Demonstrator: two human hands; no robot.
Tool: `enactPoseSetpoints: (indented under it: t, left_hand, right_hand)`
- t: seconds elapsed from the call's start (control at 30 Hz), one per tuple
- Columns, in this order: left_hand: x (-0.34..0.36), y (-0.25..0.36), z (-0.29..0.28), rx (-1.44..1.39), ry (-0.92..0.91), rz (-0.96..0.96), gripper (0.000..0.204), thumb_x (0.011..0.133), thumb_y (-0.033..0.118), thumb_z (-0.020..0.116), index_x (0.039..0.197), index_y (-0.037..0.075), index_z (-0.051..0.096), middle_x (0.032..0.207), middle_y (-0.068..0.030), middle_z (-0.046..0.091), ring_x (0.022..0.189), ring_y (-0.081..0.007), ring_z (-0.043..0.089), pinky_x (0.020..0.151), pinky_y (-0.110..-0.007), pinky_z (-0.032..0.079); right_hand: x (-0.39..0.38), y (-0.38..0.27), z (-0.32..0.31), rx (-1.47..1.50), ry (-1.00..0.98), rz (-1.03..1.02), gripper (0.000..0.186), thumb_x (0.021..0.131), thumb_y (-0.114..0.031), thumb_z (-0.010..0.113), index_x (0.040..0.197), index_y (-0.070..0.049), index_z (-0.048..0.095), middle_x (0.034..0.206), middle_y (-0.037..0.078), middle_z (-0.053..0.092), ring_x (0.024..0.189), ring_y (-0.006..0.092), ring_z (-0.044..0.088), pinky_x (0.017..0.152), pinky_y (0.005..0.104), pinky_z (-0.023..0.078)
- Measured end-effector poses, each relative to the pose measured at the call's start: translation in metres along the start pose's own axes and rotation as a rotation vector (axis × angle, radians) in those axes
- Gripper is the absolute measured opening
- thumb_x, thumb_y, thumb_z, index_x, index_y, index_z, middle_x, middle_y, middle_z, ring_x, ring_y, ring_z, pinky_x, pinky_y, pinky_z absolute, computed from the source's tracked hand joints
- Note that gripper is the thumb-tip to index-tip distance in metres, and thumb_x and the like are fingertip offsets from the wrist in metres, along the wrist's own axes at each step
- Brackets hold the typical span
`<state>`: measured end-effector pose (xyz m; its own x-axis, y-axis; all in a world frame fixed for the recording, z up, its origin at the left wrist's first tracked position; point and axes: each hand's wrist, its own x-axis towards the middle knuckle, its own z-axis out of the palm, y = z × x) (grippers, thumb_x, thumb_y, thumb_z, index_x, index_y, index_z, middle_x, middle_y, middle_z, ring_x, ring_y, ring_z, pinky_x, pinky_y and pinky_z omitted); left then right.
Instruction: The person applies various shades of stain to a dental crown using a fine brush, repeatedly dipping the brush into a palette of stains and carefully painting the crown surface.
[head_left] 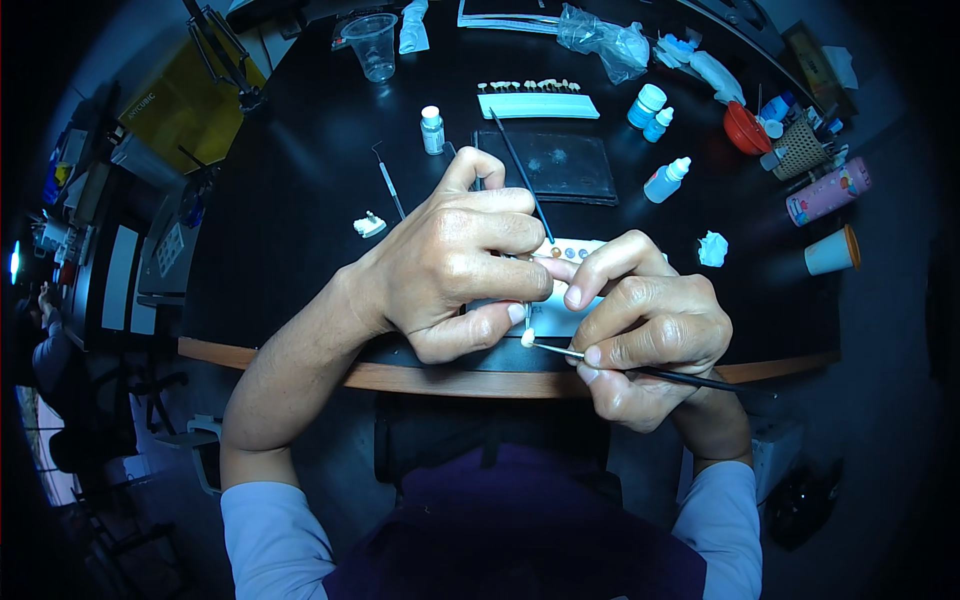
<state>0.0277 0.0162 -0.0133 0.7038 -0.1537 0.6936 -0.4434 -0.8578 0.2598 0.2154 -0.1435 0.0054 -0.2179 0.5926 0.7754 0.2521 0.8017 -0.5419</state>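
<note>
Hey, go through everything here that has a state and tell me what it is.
Left hand: closed, pinching a thin metal tool
Right hand: closed on a brush
Small cream piece: at the tool's end, beside the brush tip
Small bottle: capped, upright
Clear cup: uncovered
White tissue: crumpled
Plastic bag: crumpled

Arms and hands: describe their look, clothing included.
The left hand and right hand are bare, with no glove or ring showing. The forearms are bare too, and no watch shows on the left wrist. Pale blue-looking sleeves end near the elbows. Between them shows a dark purple garment.
</note>
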Motion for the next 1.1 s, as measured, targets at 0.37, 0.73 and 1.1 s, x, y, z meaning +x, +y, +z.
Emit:
enactPoseSetpoints:
  t: [0.37, 0.73, 1.1]
  left_hand:
    - [-0.002, 0.0, 0.002, -0.003, 0.016, -0.002, 0.036, 0.067, 0.029, 0.062, 0.091, 0.009, 0.08, 0.079, -0.0046, 0.065, 0.072, -0.0192, 0.054, 0.082, -0.042, 0.032]
    - [0.002, 0.0, -0.001, -0.006, 0.013, -0.012, 0.035, 0.069, 0.029, 0.062, 0.091, 0.008, 0.08, 0.075, -0.0043, 0.061, 0.071, -0.0195, 0.053, 0.083, -0.043, 0.032]
    - [0.004, 0.002, 0.011, -0.176, 0.066, -0.154, 0.039, 0.094, 0.028, 0.054, 0.098, -0.001, 0.08, 0.07, -0.0085, 0.059, 0.066, -0.0221, 0.05, 0.078, -0.042, 0.034]
  right_hand:
    - [-0.001, 0.003, 0.002, 0.023, -0.003, -0.024, 0.013, 0.059, 0.002, 0.07, 0.071, -0.002, 0.069, 0.068, 0.007, 0.067, 0.089, 0.0296, 0.072, 0.077, 0.0402, 0.06]
    - [0.0, 0.003, 0.002, 0.037, 0.008, -0.029, 0.012, 0.059, 0.003, 0.068, 0.07, -0.003, 0.066, 0.067, 0.007, 0.067, 0.089, 0.0296, 0.072, 0.076, 0.0391, 0.059]
    - [-0.006, 0.009, -0.008, 0.116, 0.154, 0.006, 0.015, 0.066, 0.006, 0.067, 0.077, -0.004, 0.065, 0.07, 0.009, 0.069, 0.084, 0.0284, 0.069, 0.084, 0.0424, 0.054]
